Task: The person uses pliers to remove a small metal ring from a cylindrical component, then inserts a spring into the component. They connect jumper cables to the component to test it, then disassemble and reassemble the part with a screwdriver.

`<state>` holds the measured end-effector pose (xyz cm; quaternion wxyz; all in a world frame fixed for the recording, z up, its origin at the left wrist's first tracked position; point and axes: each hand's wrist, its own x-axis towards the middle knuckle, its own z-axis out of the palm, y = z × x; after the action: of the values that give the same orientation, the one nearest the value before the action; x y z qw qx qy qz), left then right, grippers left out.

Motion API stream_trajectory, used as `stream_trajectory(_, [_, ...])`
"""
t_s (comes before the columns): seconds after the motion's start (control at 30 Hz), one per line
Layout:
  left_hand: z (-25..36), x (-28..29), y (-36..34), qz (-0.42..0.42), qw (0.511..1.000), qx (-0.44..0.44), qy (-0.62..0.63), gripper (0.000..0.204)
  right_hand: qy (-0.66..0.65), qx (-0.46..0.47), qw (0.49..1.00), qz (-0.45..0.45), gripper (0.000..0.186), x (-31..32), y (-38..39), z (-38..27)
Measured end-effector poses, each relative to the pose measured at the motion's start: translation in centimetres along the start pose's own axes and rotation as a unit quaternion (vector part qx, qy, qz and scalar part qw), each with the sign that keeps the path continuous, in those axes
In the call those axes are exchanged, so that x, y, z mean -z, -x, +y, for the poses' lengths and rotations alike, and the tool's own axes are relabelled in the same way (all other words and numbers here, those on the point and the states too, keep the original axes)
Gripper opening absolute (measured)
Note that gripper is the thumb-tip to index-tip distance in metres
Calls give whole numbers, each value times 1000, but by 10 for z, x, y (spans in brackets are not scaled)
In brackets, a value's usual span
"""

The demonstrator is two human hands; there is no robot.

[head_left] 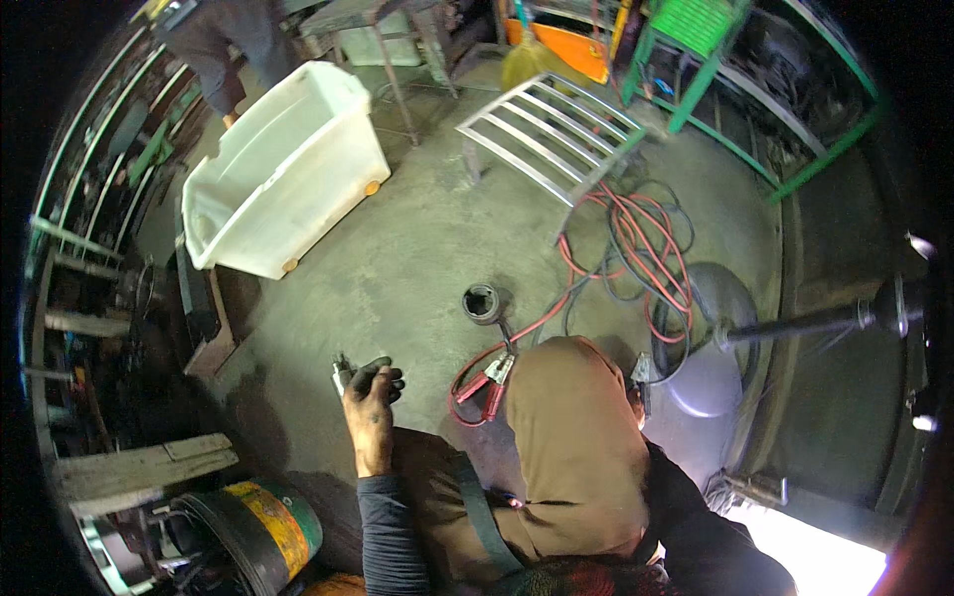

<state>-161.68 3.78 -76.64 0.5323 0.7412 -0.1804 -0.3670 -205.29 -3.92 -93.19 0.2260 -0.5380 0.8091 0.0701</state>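
My left hand (371, 405), its fingers blackened, is raised left of my knee with the fingers curled in. Close against its outer side is a small silver cylindrical metal piece (341, 377); whether the hand grips it or it lies behind is unclear. My right hand (637, 405) shows only as a sliver beyond my brown-trousered knee, its fingers hidden. Near it is a silver metal piece (643, 369). On the floor ahead lies a red-handled cable clamp (487, 385) with silver jaws, beside a dark round metal cup (481, 303).
Red and black cables (636, 248) lie coiled at right, near a slatted metal frame (556, 134). A white plastic tub (298, 169) stands at far left; a person (224, 50) is behind it. A green-yellow bucket (268, 526) is near left, a green stand (696, 60) far right.
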Motion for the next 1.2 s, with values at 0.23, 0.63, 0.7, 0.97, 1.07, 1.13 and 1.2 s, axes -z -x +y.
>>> stream_trajectory(0.23, [10, -13, -1, -19, 1000, -11, -4, 31, -174, 217, 958, 67, 65, 53, -26, -39])
stream_trajectory(0.63, [4, -20, -10, -43, 999, -9, 11, 27, 81, 435, 895, -57, 46, 71, -43, -242])
stream_trajectory(0.7, [3, -12, -6, -30, 999, -16, 3, 28, 13, 411, 911, -20, 46, 65, -45, -244])
stream_trajectory(0.97, [6, 1, 0, -9, 1000, -10, 1, 28, -1, 421, 907, 4, 45, 42, -40, -244])
stream_trajectory(1.07, [8, -1, 1, -15, 1000, -10, 12, 28, 9, 411, 912, -16, 41, 47, -35, -243])
stream_trajectory(1.13, [9, -4, 2, -17, 1000, -10, 6, 27, 18, 406, 913, -22, 38, 50, -34, -243])
stream_trajectory(1.2, [10, -6, 3, -15, 1000, -8, 10, 27, 20, 416, 909, -14, 36, 51, -34, -242])
